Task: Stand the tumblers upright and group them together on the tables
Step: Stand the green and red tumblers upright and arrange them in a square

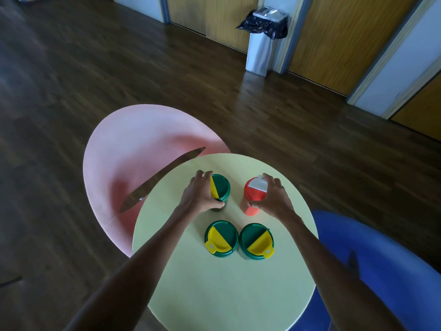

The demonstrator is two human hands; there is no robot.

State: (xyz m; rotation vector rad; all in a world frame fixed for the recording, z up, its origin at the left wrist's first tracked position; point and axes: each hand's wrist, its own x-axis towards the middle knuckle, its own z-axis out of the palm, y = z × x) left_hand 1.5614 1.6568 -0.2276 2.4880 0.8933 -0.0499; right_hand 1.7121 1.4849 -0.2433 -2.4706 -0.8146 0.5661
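Observation:
On the round pale-yellow table [214,295] stand several lidded tumblers, all upright. My left hand [199,195] grips the far green tumbler with a green-and-yellow lid [222,188] from its left side. My right hand [274,199] grips the red tumbler with a red-and-white lid [253,194] from its right side. Nearer to me, two more green tumblers [221,238] [256,241] stand side by side, almost touching, with yellow flip tabs on their lids.
A lower pink round table [133,144] lies to the far left, partly under the yellow one. A blue table [381,259] sits at the right. Across the dark wood floor, a grey bin with a black bag [262,41] stands by the wall.

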